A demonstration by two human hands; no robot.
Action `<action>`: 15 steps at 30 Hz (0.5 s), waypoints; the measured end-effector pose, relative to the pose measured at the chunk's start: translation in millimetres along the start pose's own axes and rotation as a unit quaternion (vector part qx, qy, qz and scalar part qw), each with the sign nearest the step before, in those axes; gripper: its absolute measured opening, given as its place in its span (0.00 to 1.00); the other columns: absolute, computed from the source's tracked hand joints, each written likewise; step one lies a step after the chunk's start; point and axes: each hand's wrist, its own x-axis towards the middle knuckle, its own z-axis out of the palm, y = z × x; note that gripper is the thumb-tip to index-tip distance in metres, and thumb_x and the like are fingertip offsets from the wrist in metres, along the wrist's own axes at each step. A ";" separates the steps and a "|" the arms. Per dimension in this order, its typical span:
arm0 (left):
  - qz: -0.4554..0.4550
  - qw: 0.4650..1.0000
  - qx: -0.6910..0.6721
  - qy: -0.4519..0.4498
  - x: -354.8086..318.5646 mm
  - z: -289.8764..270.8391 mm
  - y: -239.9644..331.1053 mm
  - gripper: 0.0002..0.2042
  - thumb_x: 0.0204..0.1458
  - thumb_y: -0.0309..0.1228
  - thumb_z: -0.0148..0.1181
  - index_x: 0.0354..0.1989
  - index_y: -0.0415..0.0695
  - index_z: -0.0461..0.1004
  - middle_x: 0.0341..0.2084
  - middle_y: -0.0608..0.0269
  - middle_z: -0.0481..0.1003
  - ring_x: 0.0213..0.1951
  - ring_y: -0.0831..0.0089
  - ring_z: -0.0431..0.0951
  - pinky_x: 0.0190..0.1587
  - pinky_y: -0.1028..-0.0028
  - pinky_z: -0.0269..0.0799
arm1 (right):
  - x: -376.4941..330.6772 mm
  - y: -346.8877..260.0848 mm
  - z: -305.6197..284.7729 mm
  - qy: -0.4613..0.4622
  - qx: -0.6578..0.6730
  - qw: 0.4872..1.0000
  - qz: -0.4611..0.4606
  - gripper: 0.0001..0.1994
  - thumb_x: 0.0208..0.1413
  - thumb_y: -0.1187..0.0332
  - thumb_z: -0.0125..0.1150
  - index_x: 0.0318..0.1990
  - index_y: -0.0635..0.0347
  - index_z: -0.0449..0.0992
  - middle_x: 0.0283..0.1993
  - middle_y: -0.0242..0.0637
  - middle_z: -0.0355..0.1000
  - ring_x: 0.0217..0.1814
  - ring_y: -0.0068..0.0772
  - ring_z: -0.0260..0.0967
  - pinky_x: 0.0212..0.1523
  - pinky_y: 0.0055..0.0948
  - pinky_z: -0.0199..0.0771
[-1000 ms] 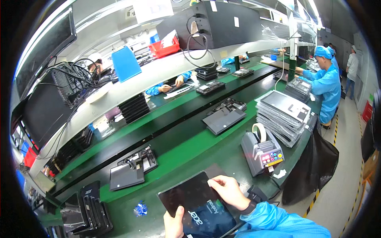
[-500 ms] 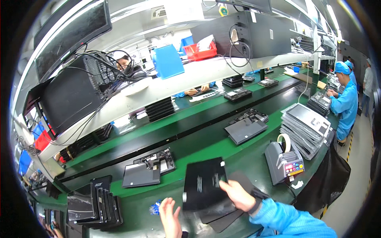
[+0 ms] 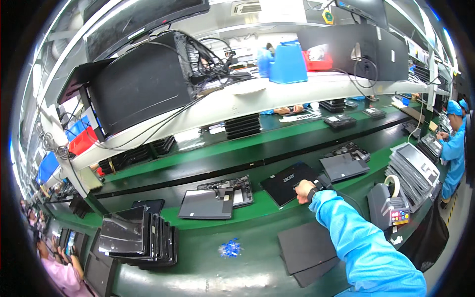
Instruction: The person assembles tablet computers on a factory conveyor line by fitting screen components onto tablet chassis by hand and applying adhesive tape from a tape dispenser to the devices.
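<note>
My right hand point(image 3: 305, 191) reaches forward with its fingers closed at the right edge of a black laptop lid point(image 3: 283, 179). The lid's logo side faces up, over the green strip of the bench. To its left a grey laptop panel point(image 3: 205, 204) lies against an opened laptop base point(image 3: 243, 190). A similar grey panel point(image 3: 345, 167) rests on another base point(image 3: 357, 151) to its right. Nearer me, beside my right forearm, are stacked flat dark sheets point(image 3: 307, 247). My left hand is out of the picture.
A stack of dark screens point(image 3: 143, 237) stands at left. Small blue scraps point(image 3: 230, 248) lie on the near bench point(image 3: 208, 277). A tape dispenser point(image 3: 388, 205) and a pile of wrapped panels point(image 3: 413, 173) stand at right. A shelf point(image 3: 237, 101) crosses overhead. Other people sit and stand around.
My right hand has carried the black lid forward onto the green strip and turned it logo side up. My open left hand has left the picture. The view has swung left.
</note>
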 end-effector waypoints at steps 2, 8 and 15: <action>-0.012 0.999 0.023 0.021 -7.1 -1.9 8.5 0.08 0.58 0.27 0.48 0.41 0.36 0.68 0.29 0.56 0.74 0.35 0.69 0.75 0.40 0.73 0.71 | 6.6 -18.4 21.7 0.015 -0.015 0.989 -0.143 0.15 0.51 0.64 0.56 0.22 0.69 0.77 0.21 0.49 0.74 0.22 0.45 0.75 0.28 0.40 0.79; 0.002 0.996 0.013 0.088 -23.8 -29.4 10.7 0.07 0.58 0.26 0.49 0.41 0.36 0.69 0.30 0.56 0.74 0.34 0.69 0.76 0.40 0.74 0.72 | 41.2 -91.2 159.9 0.136 -0.039 0.977 -0.158 0.28 0.41 0.45 0.66 0.34 0.67 0.79 0.36 0.53 0.76 0.40 0.47 0.76 0.46 0.40 0.73; 0.036 0.981 -0.003 0.192 -43.2 -63.8 5.1 0.07 0.57 0.27 0.50 0.41 0.38 0.69 0.30 0.58 0.74 0.34 0.71 0.75 0.38 0.75 0.71 | 26.4 -148.3 174.6 -0.124 0.336 0.933 -0.034 0.23 0.46 0.54 0.65 0.46 0.61 0.74 0.46 0.39 0.73 0.49 0.42 0.70 0.48 0.48 0.69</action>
